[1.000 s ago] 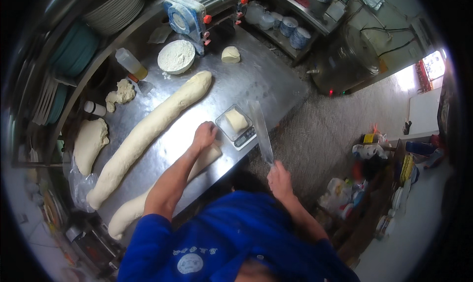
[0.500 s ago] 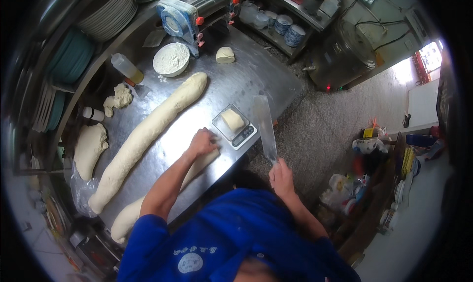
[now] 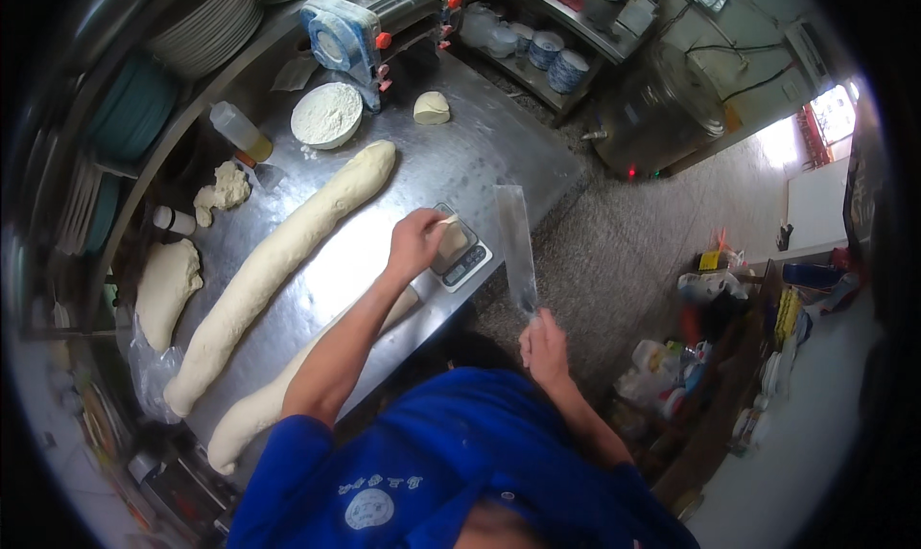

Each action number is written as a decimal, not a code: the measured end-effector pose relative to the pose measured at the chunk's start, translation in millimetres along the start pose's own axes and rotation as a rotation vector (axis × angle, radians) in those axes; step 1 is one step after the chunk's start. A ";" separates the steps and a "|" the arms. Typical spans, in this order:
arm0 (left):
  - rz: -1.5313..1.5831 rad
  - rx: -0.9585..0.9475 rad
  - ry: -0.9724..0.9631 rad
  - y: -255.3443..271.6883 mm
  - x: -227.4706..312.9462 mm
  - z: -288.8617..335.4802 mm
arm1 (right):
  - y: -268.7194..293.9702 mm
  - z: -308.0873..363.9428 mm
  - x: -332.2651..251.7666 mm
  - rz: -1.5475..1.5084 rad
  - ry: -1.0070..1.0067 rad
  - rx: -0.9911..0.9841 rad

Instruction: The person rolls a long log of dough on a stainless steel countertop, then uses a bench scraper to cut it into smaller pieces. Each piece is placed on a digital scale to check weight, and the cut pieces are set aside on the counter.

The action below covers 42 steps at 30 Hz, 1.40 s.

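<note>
At the digital scale [image 3: 467, 265], the left hand [image 3: 416, 241] pinches a dough piece [image 3: 450, 222], while the right hand [image 3: 545, 346] grips a broad metal cleaver [image 3: 517, 247].

The dough rolls [image 3: 278, 271] are pale cream, as is the small dough lump [image 3: 432, 109]; the flour [image 3: 327, 111] is a cleaner white. The desk [image 3: 460, 156] is silver-grey with bright whitish glare, the blade [image 3: 515, 237] a duller grey. The scale [image 3: 477, 274] shows a light rim and dark panel. The shirt [image 3: 413, 434] is royal blue with white print. The blue-and-white machine [image 3: 338, 39] has orange-red knobs [image 3: 384, 41]; blue patterning covers white bowls [image 3: 567, 71], and the stacked plates [image 3: 206, 26] are off-white.
</note>
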<state>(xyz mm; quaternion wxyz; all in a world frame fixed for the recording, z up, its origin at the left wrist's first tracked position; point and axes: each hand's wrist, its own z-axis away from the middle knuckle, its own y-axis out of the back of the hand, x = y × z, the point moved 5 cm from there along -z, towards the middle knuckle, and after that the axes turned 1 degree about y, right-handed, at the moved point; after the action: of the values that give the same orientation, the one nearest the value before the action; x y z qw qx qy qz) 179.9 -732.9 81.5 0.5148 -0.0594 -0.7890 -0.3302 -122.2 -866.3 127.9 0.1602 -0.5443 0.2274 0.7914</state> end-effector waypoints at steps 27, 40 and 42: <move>-0.323 0.071 -0.048 29.4 -43.5 32.1 | -12.4 -11.8 -10.0 -0.001 0.015 -0.059; -0.273 -0.094 -0.076 -14.0 -8.3 -4.6 | -4.0 -19.7 -6.6 0.019 0.048 -0.039; -0.441 -0.250 -0.078 -33.2 -11.5 2.5 | 0.4 -23.1 -9.0 0.035 0.037 -0.056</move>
<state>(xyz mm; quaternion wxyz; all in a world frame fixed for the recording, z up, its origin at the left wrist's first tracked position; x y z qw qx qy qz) 168.9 -754.3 55.9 0.3881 0.0382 -0.7552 -0.5269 -100.9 -879.0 129.4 0.1269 -0.5588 0.2177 0.7901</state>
